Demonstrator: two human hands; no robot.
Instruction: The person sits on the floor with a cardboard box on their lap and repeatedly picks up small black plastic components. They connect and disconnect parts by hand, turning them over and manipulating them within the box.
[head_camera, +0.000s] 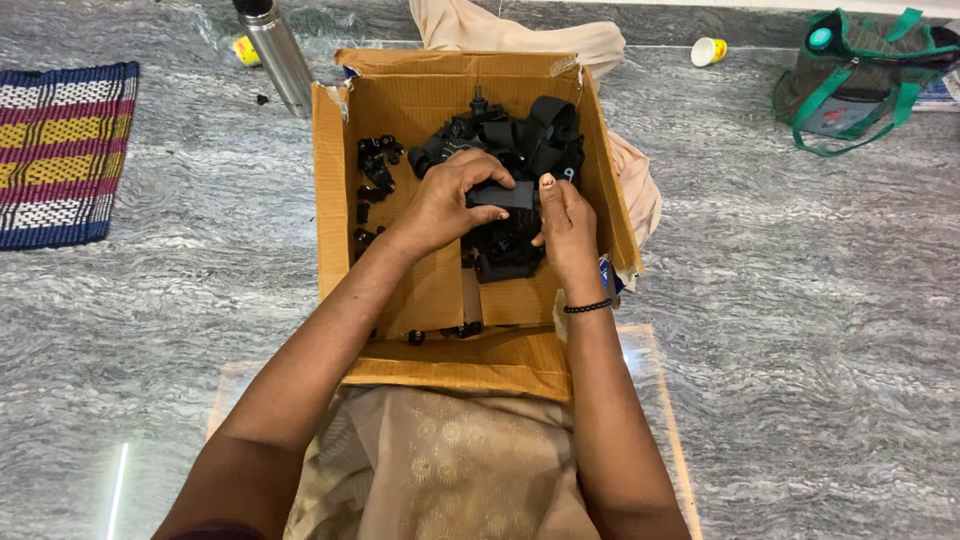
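Note:
An open brown cardboard box (331, 190) sits on the floor in front of me. Inside lies a heap of black straps and black mount parts (520, 135). Both hands are inside the box, over the heap. My left hand (447, 203) and my right hand (566, 228) together grip a flat black strap piece (503, 195), one at each end. Several small black clips and screws (374, 168) lie loose along the box's left wall.
A steel bottle (279, 58) stands beyond the box's left corner. A striped mat (60, 150) lies far left. A paper cup (708, 50) and a green-strapped bag (855, 78) sit at the back right. Beige cloth (470, 470) covers my lap.

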